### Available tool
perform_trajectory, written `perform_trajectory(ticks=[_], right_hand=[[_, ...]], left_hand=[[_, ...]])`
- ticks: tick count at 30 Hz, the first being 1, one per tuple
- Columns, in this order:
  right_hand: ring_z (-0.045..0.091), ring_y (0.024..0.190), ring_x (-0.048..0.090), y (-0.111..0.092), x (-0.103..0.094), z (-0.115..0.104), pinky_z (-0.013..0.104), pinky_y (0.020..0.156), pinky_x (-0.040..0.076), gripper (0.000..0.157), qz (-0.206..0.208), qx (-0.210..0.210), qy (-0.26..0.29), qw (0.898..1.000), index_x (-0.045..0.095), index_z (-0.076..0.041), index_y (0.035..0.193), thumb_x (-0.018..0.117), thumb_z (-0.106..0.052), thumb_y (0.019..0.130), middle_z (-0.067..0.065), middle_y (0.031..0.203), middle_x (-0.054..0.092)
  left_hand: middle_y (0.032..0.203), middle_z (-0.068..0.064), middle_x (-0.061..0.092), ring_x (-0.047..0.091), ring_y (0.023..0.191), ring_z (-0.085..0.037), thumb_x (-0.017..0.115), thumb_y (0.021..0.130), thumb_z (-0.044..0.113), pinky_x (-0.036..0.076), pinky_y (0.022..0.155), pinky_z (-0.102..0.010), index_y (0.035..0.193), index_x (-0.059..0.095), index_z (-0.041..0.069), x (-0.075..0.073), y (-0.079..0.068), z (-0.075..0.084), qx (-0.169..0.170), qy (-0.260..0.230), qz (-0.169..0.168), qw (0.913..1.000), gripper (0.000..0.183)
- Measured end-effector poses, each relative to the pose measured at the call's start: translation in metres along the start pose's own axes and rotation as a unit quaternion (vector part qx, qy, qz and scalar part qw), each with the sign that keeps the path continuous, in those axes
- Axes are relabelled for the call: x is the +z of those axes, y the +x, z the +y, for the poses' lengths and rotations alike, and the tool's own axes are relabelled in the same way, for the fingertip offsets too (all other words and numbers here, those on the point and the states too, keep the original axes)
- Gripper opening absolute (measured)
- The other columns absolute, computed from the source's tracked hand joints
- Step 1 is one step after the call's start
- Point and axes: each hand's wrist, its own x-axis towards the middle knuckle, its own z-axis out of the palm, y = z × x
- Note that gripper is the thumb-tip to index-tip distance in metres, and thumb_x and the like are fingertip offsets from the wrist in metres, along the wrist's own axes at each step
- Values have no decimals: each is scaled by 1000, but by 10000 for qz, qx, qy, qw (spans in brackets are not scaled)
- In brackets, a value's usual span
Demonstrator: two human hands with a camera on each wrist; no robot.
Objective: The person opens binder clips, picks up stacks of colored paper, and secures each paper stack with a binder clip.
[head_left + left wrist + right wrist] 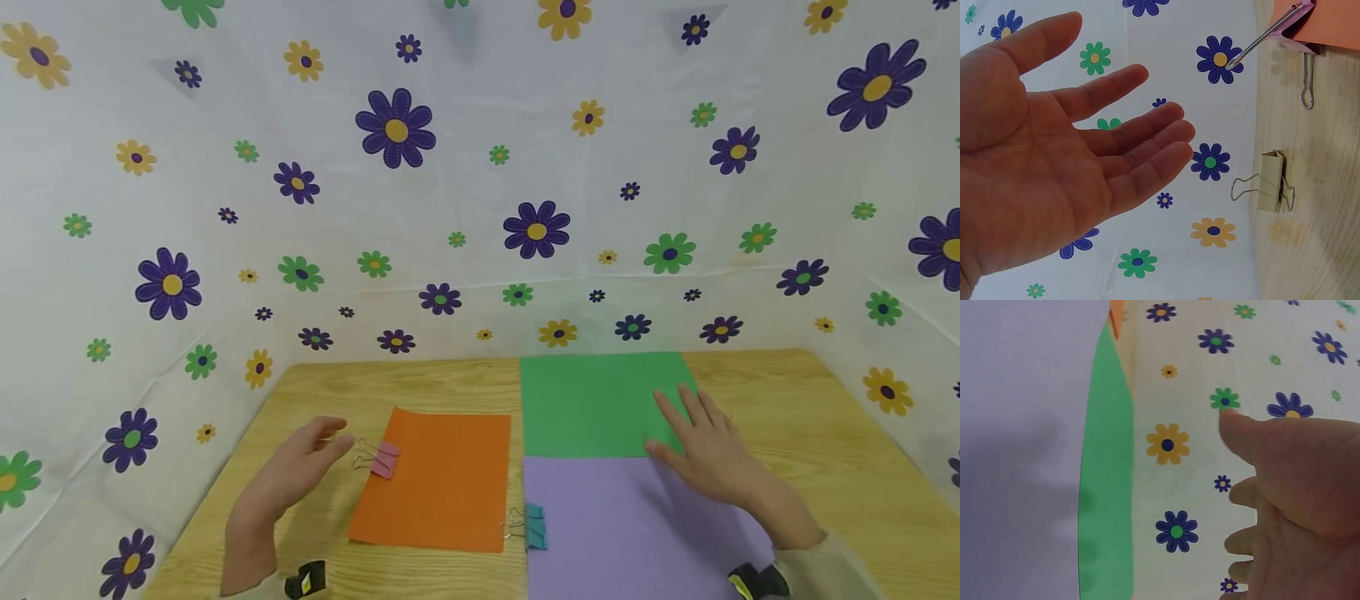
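My left hand (288, 475) hovers left of an orange sheet of paper (442, 483), its fingers relaxed and holding nothing. A pink binder clip (386, 460) grips the sheet's left edge, just beyond the thumb. In the left wrist view a pale yellow binder clip (1270, 182) stands on the table; my left hand hides it in the head view. To the right, my right hand (712, 450) spreads its fingers above a green sheet (585, 408) and a purple sheet (615, 525), casting a shadow on the purple one. A teal binder clip (536, 527) grips the purple sheet's left edge.
The wooden table (795, 425) carries all the sheets. Behind it and along both sides hangs a white cloth (465, 192) printed with purple, green and yellow flowers. The purple sheet overlaps the near side of the green one.
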Motion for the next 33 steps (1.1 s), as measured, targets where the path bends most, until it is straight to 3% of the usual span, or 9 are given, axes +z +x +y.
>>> perform_trajectory(ticks=[19,33], right_hand=[[65,138,10,32,7,30,79,103,16,70,-76,57,-56,9999,27,5,153,47,-42,104,42,154,11],[66,137,6,43,16,57,80,104,11,76,-354,534,163,9978,23,8,152,41,-48,104,43,153,7]], left_hand=[[147,-29,41,39,134,-47,50,102,46,42,103,-57,144,40,-1,-1,-4,3,-2,-113,-40,9999,64],[147,-29,41,41,133,-46,50,103,43,43,102,-58,145,39,-2,-1,-4,6,-85,-131,-166,9997,62]])
